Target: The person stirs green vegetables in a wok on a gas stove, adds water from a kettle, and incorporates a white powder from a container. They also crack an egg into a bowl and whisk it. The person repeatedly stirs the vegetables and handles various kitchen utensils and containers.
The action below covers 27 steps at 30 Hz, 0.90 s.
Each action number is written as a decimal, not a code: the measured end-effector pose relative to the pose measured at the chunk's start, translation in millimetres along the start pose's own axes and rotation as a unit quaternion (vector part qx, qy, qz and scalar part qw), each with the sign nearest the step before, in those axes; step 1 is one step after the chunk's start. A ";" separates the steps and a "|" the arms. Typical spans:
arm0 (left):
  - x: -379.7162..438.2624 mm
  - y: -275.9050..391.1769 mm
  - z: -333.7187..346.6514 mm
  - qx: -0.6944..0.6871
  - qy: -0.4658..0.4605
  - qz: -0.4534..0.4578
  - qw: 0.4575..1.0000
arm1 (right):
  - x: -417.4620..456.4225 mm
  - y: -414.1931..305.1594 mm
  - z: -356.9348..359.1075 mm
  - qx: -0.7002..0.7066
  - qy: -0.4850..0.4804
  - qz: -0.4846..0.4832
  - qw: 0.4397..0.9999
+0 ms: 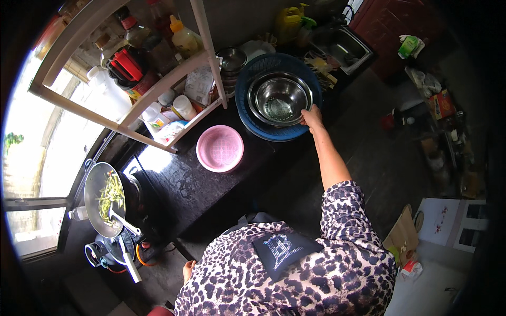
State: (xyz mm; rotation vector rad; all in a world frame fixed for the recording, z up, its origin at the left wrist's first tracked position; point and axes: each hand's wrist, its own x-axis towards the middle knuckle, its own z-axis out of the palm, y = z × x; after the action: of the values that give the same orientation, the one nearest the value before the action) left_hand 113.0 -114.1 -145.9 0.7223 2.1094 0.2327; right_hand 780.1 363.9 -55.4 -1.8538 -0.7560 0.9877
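My right hand (pixel 311 118) grips the rim of a stainless steel bowl (pixel 281 94), which sits with another steel bowl inside a large blue plastic basket (pixel 253 122). My left hand (pixel 189 270) hangs low by my side, mostly hidden by my patterned top, so its hold is unclear. On the dark counter left of the blue basket rests a pink plastic basket (pixel 220 148). Farther left, a wok (pixel 95 197) on the stove holds green sliced vegetables (pixel 112 193), with a white-handled spatula (pixel 125 224) lying in it.
A wooden shelf (pixel 166 83) with bottles and jars stands at the upper left beside a bright window (pixel 35 229). Behind the blue basket are stacked steel bowls (pixel 232 59) and a metal sink (pixel 348 49). A gas hose (pixel 141 256) runs near the stove.
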 end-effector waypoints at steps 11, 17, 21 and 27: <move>-84.3 293.2 35.6 -0.040 0.058 0.322 0.944 | -53.0 -103.2 -28.7 -0.339 -0.076 -0.267 0.899; -64.8 457.1 21.0 0.071 0.198 0.431 0.878 | -123.3 -153.4 32.7 -0.238 -0.265 -0.402 0.843; -57.4 488.5 -29.6 0.138 0.180 0.346 0.910 | -162.1 -157.8 86.9 -0.142 -0.379 -0.416 0.814; -47.6 437.0 -62.4 0.117 0.263 0.338 0.896 | -188.5 -135.6 156.8 -0.055 -0.571 -0.121 0.810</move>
State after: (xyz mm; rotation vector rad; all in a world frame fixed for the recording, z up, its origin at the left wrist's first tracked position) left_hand 264.5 220.3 103.8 1.6924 2.3225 0.6140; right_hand 536.9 335.6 80.9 -1.0247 -1.7131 1.9075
